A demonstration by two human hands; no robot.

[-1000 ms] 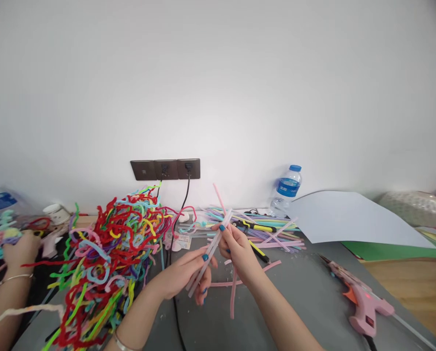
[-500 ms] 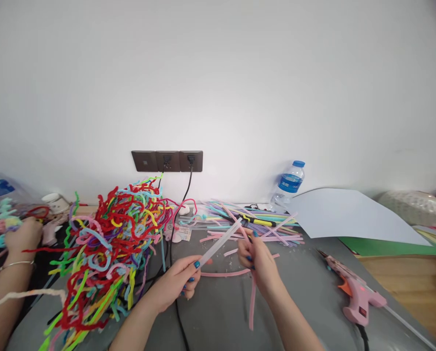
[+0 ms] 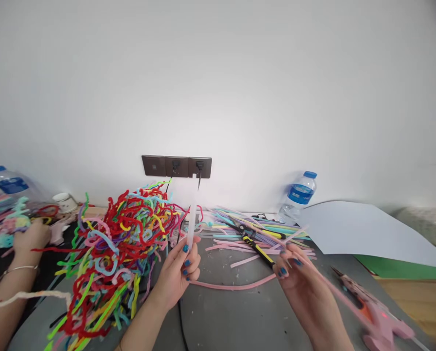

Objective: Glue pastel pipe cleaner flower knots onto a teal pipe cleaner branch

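Observation:
My left hand (image 3: pixel 179 268) is closed around a translucent white stick (image 3: pixel 192 219) that looks like a glue stick and points upward. A long pink pipe cleaner (image 3: pixel 232 286) curves across the grey table; its left end passes behind my left hand. To the right, my right hand (image 3: pixel 302 282) pinches another pink pipe cleaner (image 3: pixel 338 292), which trails down to the right and blurs near its end. Pliers (image 3: pixel 252 242) with black and yellow handles lie just left of my right fingers, one handle end reaching close to them.
A tangled heap of coloured pipe cleaners (image 3: pixel 126 243) fills the left. Straight pastel ones (image 3: pixel 221 246) lie behind the pliers. A bottle (image 3: pixel 299 192), white paper (image 3: pixel 364 226) and a pink glue gun (image 3: pixel 382 321) are right. A co-worker's hand (image 3: pixel 31 239) works far left. Cords hang from wall sockets (image 3: pixel 176 166).
My right hand has moved right, away from the pliers, carrying the pink pipe cleaner. My left hand has tipped the white stick upright. The view has shifted slightly.

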